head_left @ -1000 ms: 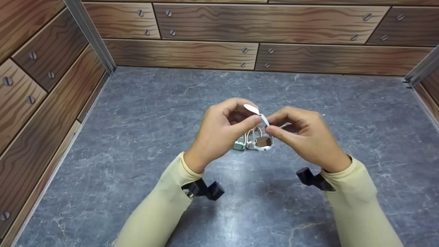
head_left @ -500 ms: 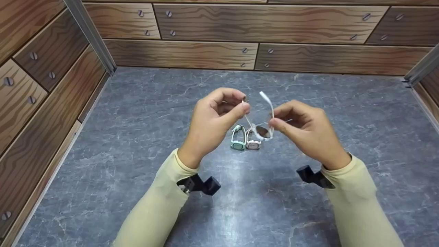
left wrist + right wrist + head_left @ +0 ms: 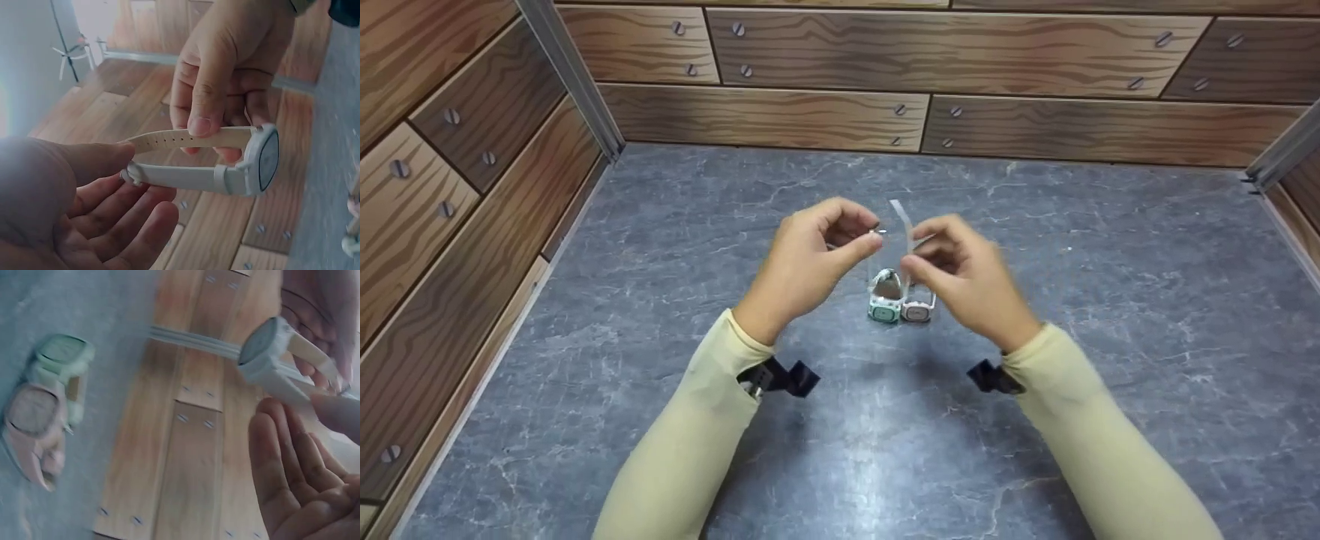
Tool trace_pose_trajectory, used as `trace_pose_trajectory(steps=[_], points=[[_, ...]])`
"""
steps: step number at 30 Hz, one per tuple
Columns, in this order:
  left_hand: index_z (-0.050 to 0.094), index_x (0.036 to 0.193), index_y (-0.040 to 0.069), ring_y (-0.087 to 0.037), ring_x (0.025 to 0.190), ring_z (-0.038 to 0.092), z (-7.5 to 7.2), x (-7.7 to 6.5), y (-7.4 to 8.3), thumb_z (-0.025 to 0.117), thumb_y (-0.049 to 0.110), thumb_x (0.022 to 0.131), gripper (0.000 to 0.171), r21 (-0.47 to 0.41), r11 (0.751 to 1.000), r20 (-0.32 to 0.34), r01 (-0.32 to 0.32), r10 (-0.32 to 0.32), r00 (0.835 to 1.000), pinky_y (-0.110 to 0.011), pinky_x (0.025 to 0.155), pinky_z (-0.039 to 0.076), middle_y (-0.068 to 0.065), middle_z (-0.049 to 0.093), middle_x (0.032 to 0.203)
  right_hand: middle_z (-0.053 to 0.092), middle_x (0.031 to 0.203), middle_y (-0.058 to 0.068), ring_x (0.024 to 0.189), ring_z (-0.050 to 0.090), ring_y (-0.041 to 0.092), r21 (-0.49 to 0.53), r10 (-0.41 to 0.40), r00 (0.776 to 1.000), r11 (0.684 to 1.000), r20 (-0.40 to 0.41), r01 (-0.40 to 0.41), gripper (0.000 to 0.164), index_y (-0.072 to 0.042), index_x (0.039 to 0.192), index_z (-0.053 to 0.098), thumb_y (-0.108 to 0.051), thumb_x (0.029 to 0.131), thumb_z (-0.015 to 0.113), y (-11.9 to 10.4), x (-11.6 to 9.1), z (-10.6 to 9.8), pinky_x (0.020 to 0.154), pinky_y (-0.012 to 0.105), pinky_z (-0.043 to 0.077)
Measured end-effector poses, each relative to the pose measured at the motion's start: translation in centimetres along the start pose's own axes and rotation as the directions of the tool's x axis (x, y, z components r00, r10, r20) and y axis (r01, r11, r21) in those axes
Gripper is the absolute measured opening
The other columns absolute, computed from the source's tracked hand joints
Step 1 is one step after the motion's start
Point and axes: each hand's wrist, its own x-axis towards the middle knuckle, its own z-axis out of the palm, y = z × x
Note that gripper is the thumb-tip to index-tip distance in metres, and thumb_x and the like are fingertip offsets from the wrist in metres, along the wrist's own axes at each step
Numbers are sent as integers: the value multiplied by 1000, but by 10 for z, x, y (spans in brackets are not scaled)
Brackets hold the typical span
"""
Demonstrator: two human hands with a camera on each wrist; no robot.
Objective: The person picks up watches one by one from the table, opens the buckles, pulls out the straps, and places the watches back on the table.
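A white wristwatch [image 3: 264, 160] hangs between my two hands above the table, its dial turned sideways. My left hand [image 3: 806, 266] pinches the buckle end of the strap [image 3: 185, 175] between thumb and fingertips. Thumb and fingers of my right hand [image 3: 971, 281] pinch the holed half of the strap, whose free tip [image 3: 898, 210] points up in the head view. Below, a mint green watch [image 3: 62, 354] and a pale pink watch [image 3: 35, 413] stand side by side on the table, dials facing my side. In the head view the white watch overlaps the green one.
The grey marbled table [image 3: 735, 465] is bordered by wood-patterned walls [image 3: 825, 52] at the back and sides. Metal corner posts [image 3: 574, 75] rise where the walls meet. A small black camera [image 3: 795, 379] sits on each wrist, over the cream sleeves [image 3: 675, 442].
The hands have drawn apart from near contact, then my right hand has moved left towards my left. The white watch has shifted left, from over the pink watch to over the green one.
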Motion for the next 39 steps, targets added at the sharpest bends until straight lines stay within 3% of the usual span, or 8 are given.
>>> trace_pose_trajectory(steps=[4, 11, 17, 23, 27, 32, 36, 39], points=[[73, 107, 4, -18, 81, 70, -8, 6, -20, 74, 13, 97, 14, 56, 988, 32, 142, -143, 989, -30, 75, 61, -6, 73, 95, 74, 93, 8, 81, 71, 21, -46, 104, 989, 994, 103, -100, 16, -2, 110, 67, -8, 96, 73, 13, 11, 20, 75, 36, 61], [76, 101, 2, -19, 71, 71, -14, 12, -65, 74, 13, 97, 12, 134, 938, 86, 319, -332, 939, -31, 68, 62, -9, 74, 88, 76, 93, 7, 84, 72, 20, -143, 267, 931, 961, 250, -237, 11, -2, 107, 68, -9, 99, 69, 38, 26, 50, 77, 34, 61], [76, 100, -3, -19, 67, 69, -13, 20, -97, 71, 8, 97, 13, 128, 912, 122, 391, -405, 906, -32, 67, 62, -8, 70, 80, 77, 96, 5, 88, 73, 21, -291, 310, 914, 928, 261, -232, 11, -7, 106, 69, -14, 98, 72, 53, 36, 64, 79, 37, 59], [73, 99, -7, -14, 64, 67, -12, 27, -116, 70, 6, 98, 14, 97, 868, 152, 486, -496, 855, -27, 64, 61, -4, 66, 73, 76, 98, 6, 89, 71, 20, -373, 323, 902, 905, 288, -205, 15, -6, 110, 73, -16, 99, 70, 61, 45, 68, 84, 40, 57], [73, 102, -8, -12, 64, 66, -12, 28, -123, 70, 7, 98, 16, 102, 850, 146, 518, -527, 837, -26, 63, 60, -4, 67, 74, 75, 105, 9, 96, 70, 23, -340, 316, 905, 916, 285, -213, 22, -3, 118, 72, -16, 101, 68, 60, 43, 55, 89, 42, 57], [78, 105, 0, -13, 68, 65, -14, 30, -124, 72, 16, 98, 18, 226, 838, 116, 496, -529, 841, -23, 61, 57, -5, 69, 79, 73, 109, 14, 98, 69, 30, -233, 271, 941, 947, 205, -222, 22, -1, 119, 70, -13, 102, 64, 52, 33, 15, 86, 38, 59], [79, 106, 5, -14, 71, 63, -17, 33, -121, 72, 21, 99, 19, 328, 823, 110, 464, -521, 846, -24, 60, 54, -8, 72, 87, 74, 103, 12, 90, 69, 28, -260, 206, 972, 951, 114, -171, 18, -3, 115, 72, -14, 103, 64, 44, 20, -19, 77, 27, 57], [78, 106, 6, -13, 73, 62, -18, 33, -122, 72, 21, 99, 18, 355, 811, 106, 466, -530, 841, -25, 62, 55, -9, 72, 92, 75, 97, 10, 81, 68, 22, -299, 137, 989, 947, 55, -114, 15, -2, 110, 73, -12, 102, 66, 41, 9, -38, 70, 19, 55]])
